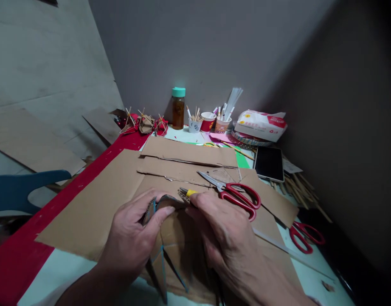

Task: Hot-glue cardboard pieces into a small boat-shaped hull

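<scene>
Grey wall (pixel 198 51), cut cardboard (pixel 181 233), between left grip (pixel 131 231) and right grip (pixel 225 229)

The room is dim, with a cool and uneven light. Behind the pale whitish tabletop (pixel 66 265), which has a wide red band (pixel 23 263) along its left side, there stands a plain dark grey wall (pixel 198 46). Toward the right it becomes almost black in shadow. At the left, a pale grey surface with thin straight seams (pixel 39 55) extends; a dark blue chair with curved outline (pixel 10 191) is partly visible.
</scene>
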### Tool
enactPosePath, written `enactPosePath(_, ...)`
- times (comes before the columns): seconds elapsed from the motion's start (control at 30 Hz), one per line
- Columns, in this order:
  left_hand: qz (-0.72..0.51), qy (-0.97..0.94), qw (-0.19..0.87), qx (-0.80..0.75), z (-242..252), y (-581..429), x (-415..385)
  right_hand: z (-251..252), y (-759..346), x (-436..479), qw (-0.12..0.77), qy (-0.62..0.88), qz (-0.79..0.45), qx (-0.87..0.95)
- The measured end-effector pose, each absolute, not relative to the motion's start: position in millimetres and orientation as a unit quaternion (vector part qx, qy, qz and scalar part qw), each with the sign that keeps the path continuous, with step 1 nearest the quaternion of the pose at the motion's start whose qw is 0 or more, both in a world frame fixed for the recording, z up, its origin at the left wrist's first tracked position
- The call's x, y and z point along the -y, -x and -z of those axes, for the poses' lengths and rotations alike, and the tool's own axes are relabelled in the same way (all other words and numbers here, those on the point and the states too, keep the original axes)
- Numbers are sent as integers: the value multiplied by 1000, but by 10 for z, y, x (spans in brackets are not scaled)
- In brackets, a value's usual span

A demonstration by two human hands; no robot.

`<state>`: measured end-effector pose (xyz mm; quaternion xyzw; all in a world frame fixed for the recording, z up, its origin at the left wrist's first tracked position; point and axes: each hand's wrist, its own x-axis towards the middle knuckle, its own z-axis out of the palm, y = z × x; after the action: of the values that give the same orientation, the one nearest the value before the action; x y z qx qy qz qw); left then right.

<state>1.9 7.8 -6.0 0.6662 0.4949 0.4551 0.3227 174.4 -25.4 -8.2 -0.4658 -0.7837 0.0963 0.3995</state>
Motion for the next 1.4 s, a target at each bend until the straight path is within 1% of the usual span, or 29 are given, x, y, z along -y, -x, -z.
enactPosePath(0.17,-406,-710,313,-483,106,-7,-166,215,-1780,240,371,481,-121,785)
enactPosePath(0.43,-340,-751,300,-480,184,41,-259,422,-1792,135,383,482,-177,768)
enactPosePath(0.63,-352,-733,290,-505,203,6,-261,421,-1804,127,386,477,-163,773)
enactPosePath(0.8,-338,-726,303,-517,223,12,-240,437,-1825,125,382,471,-157,779)
enactPosePath(0.97,-359,-708,297,-531,246,2,-223,467,-1825,96,379,457,-142,792)
enactPosePath(1.23,-363,-689,335,-530,255,-35,-214,417,-1858,79,342,445,-146,815)
enactPosePath(1.4,-356,-697,328,-529,270,-38,-210,414,-1860,90,322,446,-131,825)
